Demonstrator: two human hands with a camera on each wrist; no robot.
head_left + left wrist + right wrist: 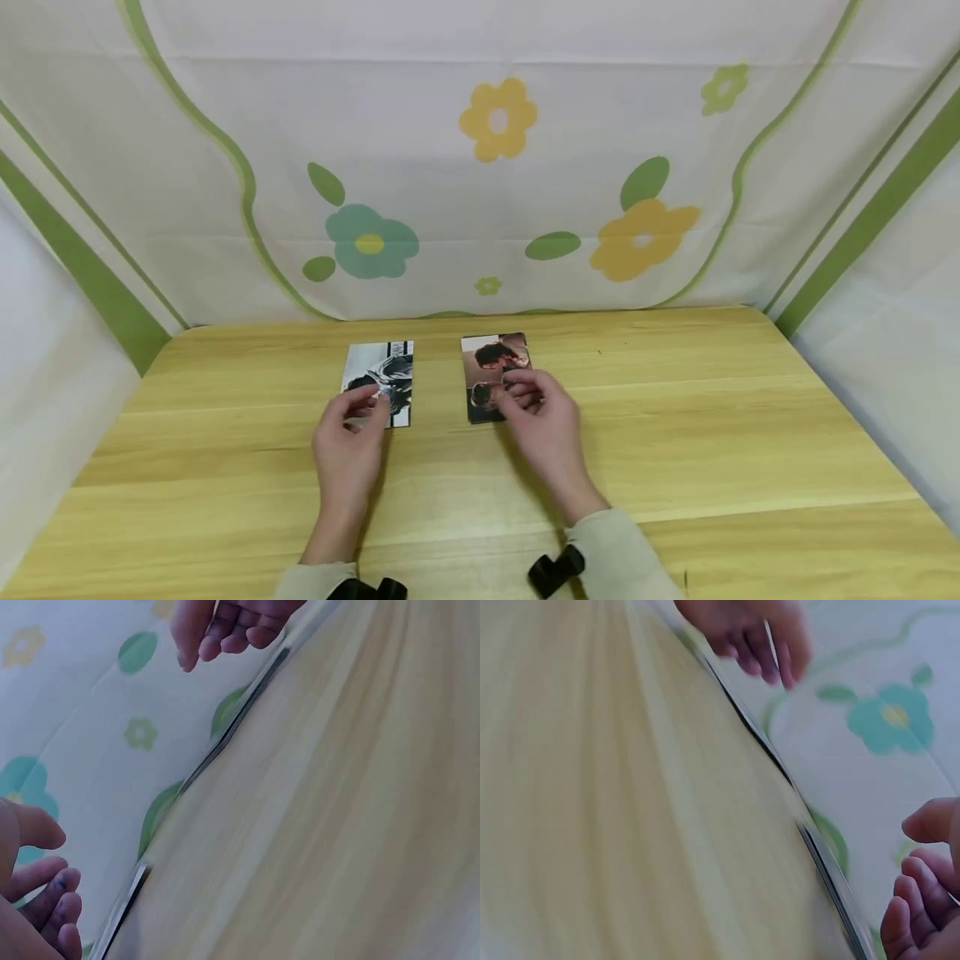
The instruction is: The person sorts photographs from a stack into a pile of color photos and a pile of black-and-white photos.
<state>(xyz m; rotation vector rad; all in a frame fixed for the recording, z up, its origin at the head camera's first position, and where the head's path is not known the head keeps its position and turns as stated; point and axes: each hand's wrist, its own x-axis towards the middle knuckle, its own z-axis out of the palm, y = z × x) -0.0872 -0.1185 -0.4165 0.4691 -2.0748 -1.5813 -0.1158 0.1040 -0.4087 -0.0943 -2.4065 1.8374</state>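
Two flat stacks of picture cards lie side by side on the wooden table (480, 483). The left stack (367, 358) shows a black-and-white picture on top, and the right stack (480, 358) a brownish picture of people. Over the near part of the left stack hovers my left hand (351, 442), fingers loosely bent. My right hand (546, 421) hangs over the near right corner of the other stack in much the same pose. Both wrist views show air between thumb and fingers, with nothing held. The hands hide part of each stack.
Behind the table hangs a white cloth (427, 150) printed with flowers and green lines. Similar cloth runs along the left and right sides. Black straps with small devices (557, 571) sit at both wrists over pale sleeves (622, 558).
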